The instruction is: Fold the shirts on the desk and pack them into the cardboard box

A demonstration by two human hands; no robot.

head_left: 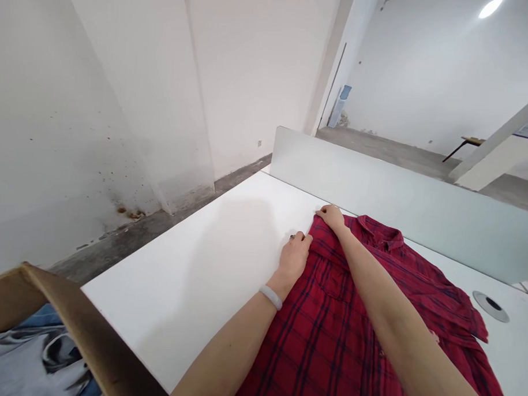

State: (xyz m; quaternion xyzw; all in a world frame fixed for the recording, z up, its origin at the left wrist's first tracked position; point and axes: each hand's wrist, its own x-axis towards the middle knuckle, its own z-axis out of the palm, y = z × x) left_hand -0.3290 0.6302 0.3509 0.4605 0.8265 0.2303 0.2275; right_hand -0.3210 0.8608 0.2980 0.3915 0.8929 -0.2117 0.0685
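Note:
A red plaid shirt [355, 317] lies spread on the white table [192, 276], collar toward the grey divider. My left hand [294, 257], with a pale bracelet on the wrist, rests on the shirt's left edge, its fingers curled and pinching the fabric. My right hand [330, 216] reaches farther along the same edge, near the shoulder, fingers closed on the cloth. Both forearms cross over the shirt.
A grey divider panel [398, 197] runs along the table's far side. A round cable grommet [490, 305] sits at the right. A cardboard box [69, 324] holding blue and grey clothes stands at the lower left. Bare floor and white walls lie beyond.

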